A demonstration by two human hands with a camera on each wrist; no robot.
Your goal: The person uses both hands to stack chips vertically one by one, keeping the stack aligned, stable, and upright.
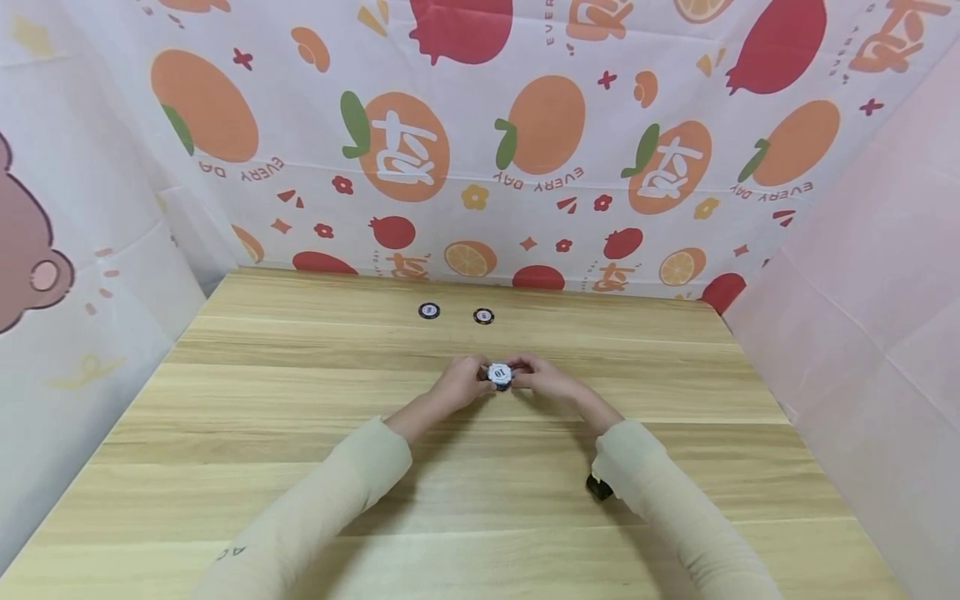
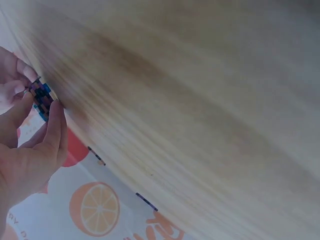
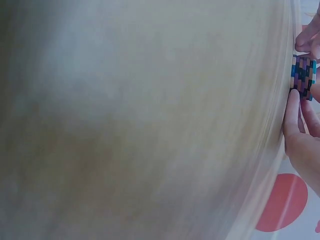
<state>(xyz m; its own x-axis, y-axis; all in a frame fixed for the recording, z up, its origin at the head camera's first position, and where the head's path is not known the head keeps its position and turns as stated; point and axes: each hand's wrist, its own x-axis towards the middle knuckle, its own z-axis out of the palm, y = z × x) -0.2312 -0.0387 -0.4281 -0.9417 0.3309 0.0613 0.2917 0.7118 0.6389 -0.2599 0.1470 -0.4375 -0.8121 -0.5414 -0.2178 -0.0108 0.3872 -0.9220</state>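
Observation:
A short stack of poker chips [image 1: 500, 375] stands on the wooden table, its white top chip reading "10". My left hand [image 1: 462, 382] grips it from the left, thumb and fingers on its side; the left wrist view shows this hand [image 2: 37, 145] pinching the stack [image 2: 42, 99]. From the right, my right hand [image 1: 546, 377] holds the same stack between thumb and fingers. Bands of purple, black and blue show along the stack's edge [image 3: 302, 75] in the right wrist view, beside the right hand [image 3: 304, 145]. The fingers hide part of the stack.
Two dark-rimmed chips lie flat farther back, one chip [image 1: 429, 310] to the left and another chip [image 1: 483, 316] nearer the middle. Behind the table [image 1: 480, 500] hangs a fruit-print cloth [image 1: 480, 192]. A small black object [image 1: 598, 486] shows beside the right sleeve.

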